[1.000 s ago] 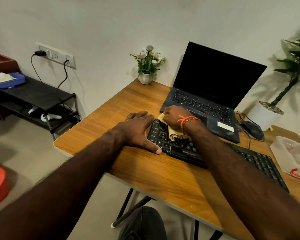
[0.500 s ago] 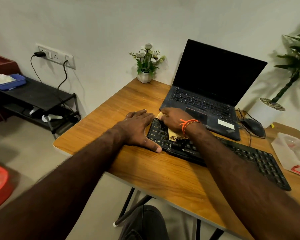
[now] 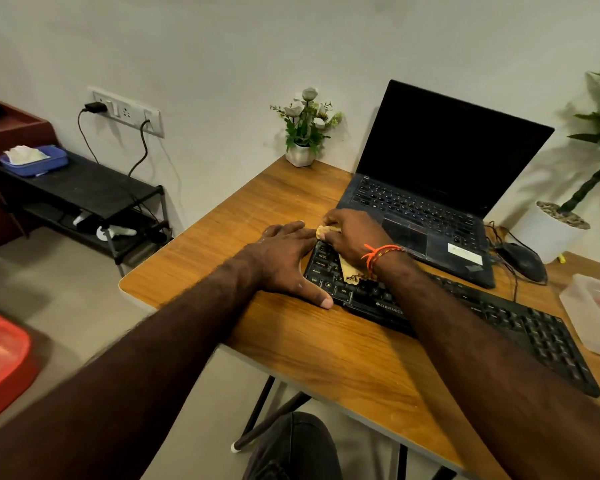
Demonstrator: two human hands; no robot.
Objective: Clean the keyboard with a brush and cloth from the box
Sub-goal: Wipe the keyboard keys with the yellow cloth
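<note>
Left hand (image 3: 284,258): grip open, palm flat on desk (image 3: 326,355), thumb against keyboard (image 3: 465,313) left end. Right hand (image 3: 352,237): grip closed on yellow cloth (image 3: 350,271), pressed to keyboard's left keys. Keyboard: black, lying along the desk's front, before laptop (image 3: 430,202). Box (image 3: 593,310): clear, far right.

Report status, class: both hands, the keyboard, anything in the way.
Left hand flat, bracing the black keyboard at its left end. Right hand presses yellow cloth on the left keys. Laptop sits close behind.
</note>
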